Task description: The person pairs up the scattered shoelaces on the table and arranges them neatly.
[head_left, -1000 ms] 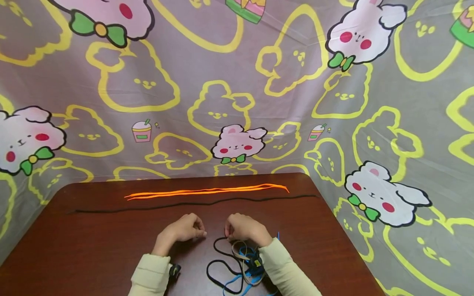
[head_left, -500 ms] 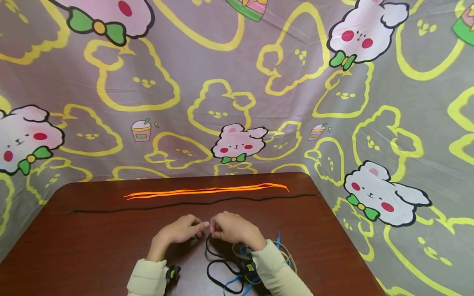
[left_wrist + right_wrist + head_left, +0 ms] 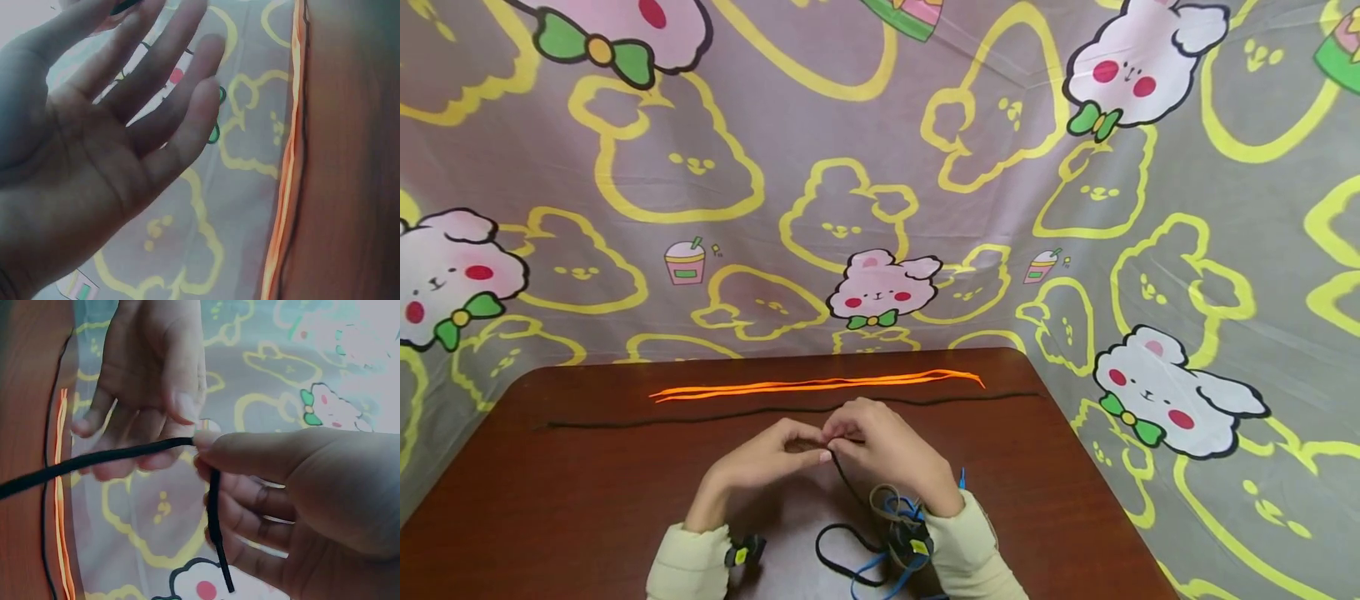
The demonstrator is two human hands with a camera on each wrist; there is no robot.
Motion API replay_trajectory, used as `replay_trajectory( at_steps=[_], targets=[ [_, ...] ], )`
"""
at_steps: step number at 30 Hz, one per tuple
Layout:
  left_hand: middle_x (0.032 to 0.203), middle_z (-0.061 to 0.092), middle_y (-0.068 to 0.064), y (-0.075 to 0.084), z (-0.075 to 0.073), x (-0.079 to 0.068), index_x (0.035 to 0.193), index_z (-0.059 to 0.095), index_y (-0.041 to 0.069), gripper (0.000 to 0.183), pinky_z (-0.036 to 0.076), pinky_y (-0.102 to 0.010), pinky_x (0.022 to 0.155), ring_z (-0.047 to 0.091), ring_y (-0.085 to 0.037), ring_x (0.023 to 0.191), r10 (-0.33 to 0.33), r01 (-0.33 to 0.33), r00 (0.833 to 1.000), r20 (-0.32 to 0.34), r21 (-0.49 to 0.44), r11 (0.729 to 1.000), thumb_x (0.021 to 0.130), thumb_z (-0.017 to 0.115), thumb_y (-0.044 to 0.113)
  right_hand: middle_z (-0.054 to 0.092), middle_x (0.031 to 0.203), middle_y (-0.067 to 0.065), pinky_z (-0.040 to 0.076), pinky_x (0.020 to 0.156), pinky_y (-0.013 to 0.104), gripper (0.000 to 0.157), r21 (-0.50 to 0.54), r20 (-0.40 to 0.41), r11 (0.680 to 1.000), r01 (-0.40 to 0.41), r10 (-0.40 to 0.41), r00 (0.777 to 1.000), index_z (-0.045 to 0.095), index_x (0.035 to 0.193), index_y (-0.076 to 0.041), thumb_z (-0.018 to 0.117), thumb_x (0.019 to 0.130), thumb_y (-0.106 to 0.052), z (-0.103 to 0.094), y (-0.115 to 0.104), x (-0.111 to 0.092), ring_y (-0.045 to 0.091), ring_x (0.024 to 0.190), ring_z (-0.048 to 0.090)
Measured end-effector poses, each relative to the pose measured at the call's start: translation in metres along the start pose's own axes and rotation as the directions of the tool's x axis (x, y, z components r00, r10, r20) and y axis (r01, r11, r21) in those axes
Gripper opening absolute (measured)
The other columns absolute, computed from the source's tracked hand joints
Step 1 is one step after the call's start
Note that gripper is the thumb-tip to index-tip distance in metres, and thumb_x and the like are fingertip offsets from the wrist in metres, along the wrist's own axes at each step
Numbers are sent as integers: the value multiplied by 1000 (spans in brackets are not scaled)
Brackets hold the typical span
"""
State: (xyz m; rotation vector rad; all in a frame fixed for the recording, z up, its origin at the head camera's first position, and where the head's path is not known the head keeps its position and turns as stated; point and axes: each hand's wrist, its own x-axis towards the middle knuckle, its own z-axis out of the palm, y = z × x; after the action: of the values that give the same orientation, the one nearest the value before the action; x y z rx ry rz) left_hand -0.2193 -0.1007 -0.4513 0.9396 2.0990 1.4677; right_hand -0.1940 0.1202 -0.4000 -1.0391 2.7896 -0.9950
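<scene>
My right hand (image 3: 891, 450) pinches a black cord (image 3: 119, 453) between thumb and forefinger, close to one end. In the right wrist view a short tail of it hangs beside the curled lower fingers, and the longer part runs off to the left. My left hand (image 3: 763, 458) meets the right one fingertip to fingertip above the table. Its fingers (image 3: 169, 69) are extended and spread in the left wrist view. From the right wrist, the cord crosses in front of the left fingers, with the left thumb just above it.
Under the right forearm lies a tangle of black, beige and blue laces (image 3: 913, 567). Farther back, a black cord (image 3: 700, 420) and a bundle of orange laces (image 3: 820, 384) stretch across the brown table (image 3: 587, 492). A patterned cloth (image 3: 970, 183) hangs behind.
My right hand has moved left and slightly forward, drawing the black cord up from the tangle. The left hand has come toward it, and the fingertips now meet.
</scene>
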Motion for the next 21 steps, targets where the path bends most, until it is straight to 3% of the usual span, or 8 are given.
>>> replay_trajectory(
  at_steps=[6, 12, 15, 18, 21],
  targets=[
    [95, 75, -6, 16, 3, -2, 103, 76, 6, 16, 56, -30, 77, 68, -20, 86, 71, -74, 990, -120, -15, 997, 97, 71, 20, 69, 98, -7, 51, 80, 21, 12, 3, -131, 992, 122, -121, 984, 75, 103, -15, 76, 92, -9, -5, -5, -6, 7, 94, 58],
    [88, 75, -4, 30, 4, -7, 98, 77, 4, 11, 56, -28, 73, 67, -15, 80, 132, -131, 961, -242, 19, 991, 94, 73, 14, 69, 102, -8, 52, 86, 25, 14, 4, -257, 991, 132, -127, 958, 75, 104, -15, 79, 90, -13, -11, -11, -10, 7, 101, 59],
    [89, 75, -6, 36, 7, -7, 98, 78, 6, 9, 54, -27, 67, 65, -12, 76, 156, -154, 924, -349, 32, 988, 93, 75, 13, 69, 103, -9, 51, 87, 27, 16, -40, -334, 992, 121, -127, 934, 75, 105, -15, 80, 89, -15, -14, -15, -12, 9, 101, 59],
    [88, 75, -5, 42, 11, -6, 96, 78, 8, 6, 53, -27, 62, 63, -12, 74, 182, -179, 861, -474, 51, 982, 92, 76, 13, 69, 102, -8, 51, 85, 32, 16, -45, -410, 996, 80, -91, 908, 74, 105, -14, 80, 90, -18, -16, -19, -16, 12, 100, 60],
    [86, 74, -4, 46, 15, -5, 94, 77, 11, 3, 53, -29, 62, 64, -13, 73, 214, -205, 805, -553, 80, 976, 91, 78, 12, 71, 104, -6, 51, 85, 34, 18, -7, -407, 1000, 9, -11, 913, 75, 107, -15, 79, 91, -23, -16, -22, -18, 14, 101, 61]
  ],
)
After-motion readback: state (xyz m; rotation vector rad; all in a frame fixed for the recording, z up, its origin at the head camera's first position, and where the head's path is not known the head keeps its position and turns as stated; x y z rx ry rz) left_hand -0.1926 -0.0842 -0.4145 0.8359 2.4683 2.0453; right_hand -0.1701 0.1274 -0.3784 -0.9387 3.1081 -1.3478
